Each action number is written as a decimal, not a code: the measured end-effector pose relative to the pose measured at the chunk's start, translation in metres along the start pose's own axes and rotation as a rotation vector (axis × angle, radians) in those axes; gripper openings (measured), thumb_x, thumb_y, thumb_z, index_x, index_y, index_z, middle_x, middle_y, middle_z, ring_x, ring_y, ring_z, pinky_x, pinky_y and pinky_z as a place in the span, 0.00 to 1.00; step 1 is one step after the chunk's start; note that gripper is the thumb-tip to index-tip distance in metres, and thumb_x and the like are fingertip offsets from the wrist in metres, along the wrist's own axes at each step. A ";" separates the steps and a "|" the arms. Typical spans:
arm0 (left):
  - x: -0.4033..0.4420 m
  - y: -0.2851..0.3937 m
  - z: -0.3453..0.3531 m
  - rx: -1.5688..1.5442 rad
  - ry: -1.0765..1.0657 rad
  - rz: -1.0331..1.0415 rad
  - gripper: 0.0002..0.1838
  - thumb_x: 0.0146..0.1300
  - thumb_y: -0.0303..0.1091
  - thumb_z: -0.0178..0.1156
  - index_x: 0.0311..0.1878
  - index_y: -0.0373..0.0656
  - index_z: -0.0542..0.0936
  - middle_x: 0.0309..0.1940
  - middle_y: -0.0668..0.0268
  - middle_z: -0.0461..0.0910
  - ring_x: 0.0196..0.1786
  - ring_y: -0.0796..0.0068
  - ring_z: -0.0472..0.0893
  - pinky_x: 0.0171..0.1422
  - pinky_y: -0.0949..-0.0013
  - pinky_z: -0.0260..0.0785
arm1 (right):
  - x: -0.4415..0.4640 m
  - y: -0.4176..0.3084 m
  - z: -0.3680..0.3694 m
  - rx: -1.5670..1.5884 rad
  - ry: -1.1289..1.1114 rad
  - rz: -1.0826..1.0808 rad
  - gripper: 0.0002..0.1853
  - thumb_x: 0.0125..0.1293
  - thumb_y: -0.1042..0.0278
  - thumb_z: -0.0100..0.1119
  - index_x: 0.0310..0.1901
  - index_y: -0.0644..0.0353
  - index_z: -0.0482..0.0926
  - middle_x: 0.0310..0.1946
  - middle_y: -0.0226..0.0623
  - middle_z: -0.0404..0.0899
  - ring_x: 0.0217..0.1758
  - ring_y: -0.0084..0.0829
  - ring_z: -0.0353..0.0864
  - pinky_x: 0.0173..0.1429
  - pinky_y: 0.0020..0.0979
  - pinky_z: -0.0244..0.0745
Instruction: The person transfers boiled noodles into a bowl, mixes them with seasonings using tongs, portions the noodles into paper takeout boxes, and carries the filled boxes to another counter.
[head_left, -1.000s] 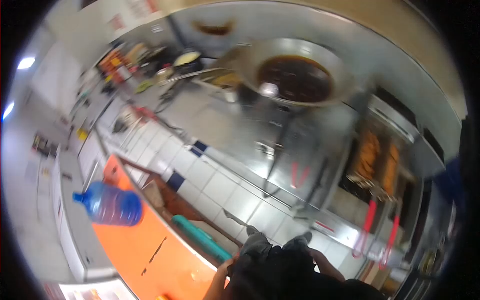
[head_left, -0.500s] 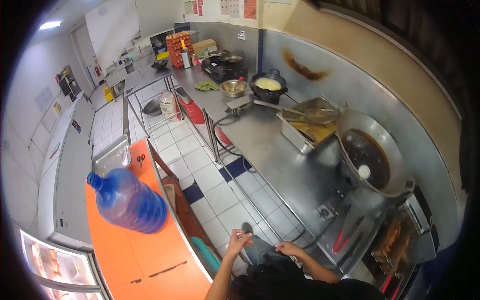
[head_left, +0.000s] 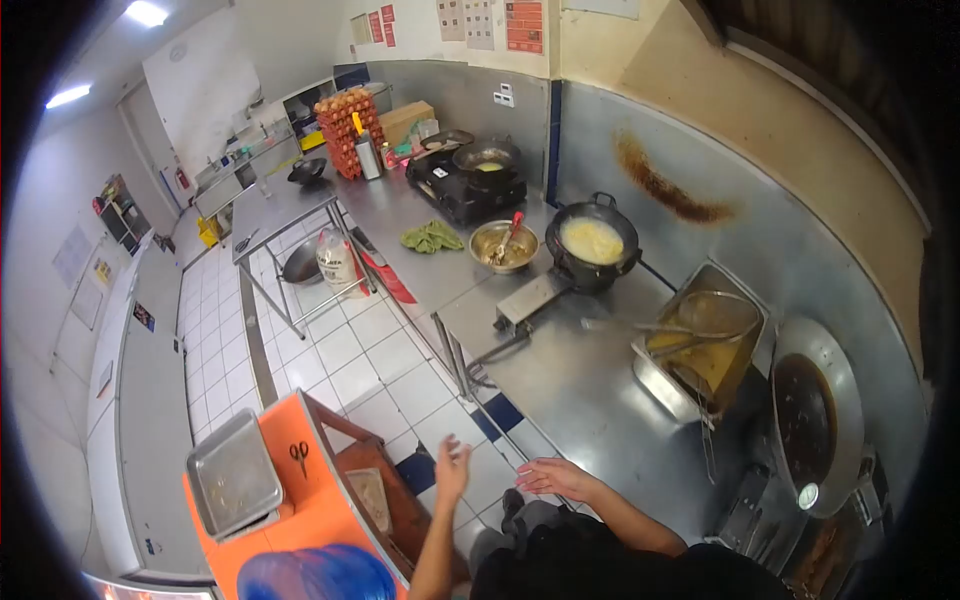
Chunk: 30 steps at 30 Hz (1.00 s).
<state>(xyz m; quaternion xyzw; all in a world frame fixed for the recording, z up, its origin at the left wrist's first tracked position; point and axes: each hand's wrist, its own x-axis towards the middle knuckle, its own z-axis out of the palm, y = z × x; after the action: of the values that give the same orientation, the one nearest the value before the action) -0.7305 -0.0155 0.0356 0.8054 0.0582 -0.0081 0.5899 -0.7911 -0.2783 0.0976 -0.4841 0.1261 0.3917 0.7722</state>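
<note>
My left hand (head_left: 453,468) is raised over the tiled floor, its fingers apart and nothing in them. To its right, my right hand (head_left: 552,478) is held out near the steel counter's edge, fingers spread and empty. On the counter beyond are a metal bowl (head_left: 488,262) with a red-handled utensil, a green cloth (head_left: 432,237), and a black pot (head_left: 632,262) holding yellowish food. A steel tray (head_left: 660,388) with strainers and yellow liquid sits farther right, beside a large wok (head_left: 850,400) of dark liquid.
An orange table (head_left: 312,512) at lower left holds a metal tray (head_left: 275,490), scissors (head_left: 299,457) and a blue water bottle (head_left: 320,578). Egg trays (head_left: 345,150) and a black stove (head_left: 460,190) stand farther back. Counter legs (head_left: 452,355) border the floor.
The view has swung toward the far end of the counter, with the water bottle now at the bottom edge. Both hands have risen forward from beside the body, and their fingers are now spread.
</note>
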 end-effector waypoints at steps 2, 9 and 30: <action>0.081 0.025 -0.018 0.016 0.020 0.090 0.25 0.71 0.38 0.63 0.67 0.38 0.72 0.50 0.52 0.85 0.44 0.65 0.85 0.50 0.64 0.77 | 0.026 -0.021 -0.021 -0.042 0.039 -0.013 0.19 0.81 0.52 0.48 0.58 0.59 0.76 0.52 0.40 0.83 0.55 0.33 0.83 0.65 0.36 0.76; 0.388 0.157 0.046 0.078 -0.132 0.450 0.18 0.67 0.40 0.66 0.54 0.36 0.82 0.45 0.58 0.87 0.41 0.71 0.86 0.44 0.67 0.77 | 0.111 -0.073 -0.062 -0.167 0.121 -0.131 0.21 0.74 0.51 0.61 0.58 0.56 0.71 0.44 0.33 0.80 0.46 0.26 0.83 0.54 0.30 0.80; 0.765 0.219 0.296 0.407 -0.915 0.719 0.16 0.57 0.40 0.69 0.42 0.38 0.85 0.29 0.51 0.86 0.38 0.50 0.87 0.45 0.56 0.79 | 0.342 -0.260 0.096 0.793 1.068 -0.490 0.18 0.76 0.58 0.61 0.59 0.60 0.76 0.41 0.36 0.81 0.45 0.28 0.83 0.54 0.30 0.80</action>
<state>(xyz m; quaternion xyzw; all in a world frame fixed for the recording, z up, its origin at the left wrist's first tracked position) 0.0687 -0.2979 0.0904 0.7859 -0.4786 -0.1642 0.3555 -0.3939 -0.0898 0.1181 -0.3069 0.5082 -0.1597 0.7887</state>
